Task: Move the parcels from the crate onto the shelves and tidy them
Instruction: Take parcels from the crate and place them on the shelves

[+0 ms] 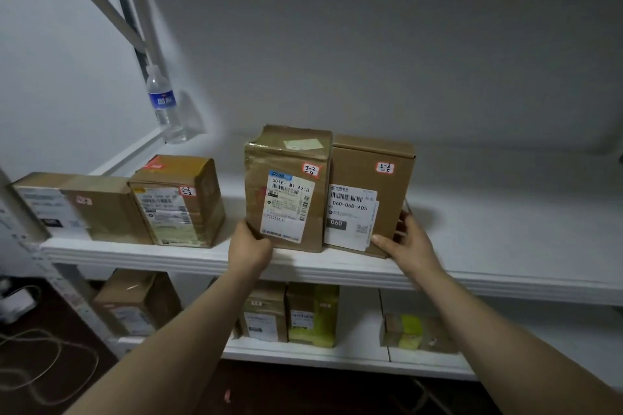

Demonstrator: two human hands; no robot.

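Observation:
Two brown cardboard parcels stand upright side by side near the front of the white upper shelf [505,212]. The taped parcel tagged 3-2-4 [286,158] is gripped at its lower left corner by my left hand [251,248]. The plainer parcel tagged 3-2-5 [371,165] touches it on the right; my right hand [404,241] holds its lower right corner, thumb on the front, fingers round the side. Two more parcels, one tagged 2-2 [178,202] and a wider one [81,205], sit at the shelf's left end. The crate is out of view.
A water bottle [165,104] stands at the back left of the upper shelf beside the grey upright. The lower shelf [337,352] holds several brown and yellow parcels. Cables lie on the dark floor at the lower left. The right half of the upper shelf is bare.

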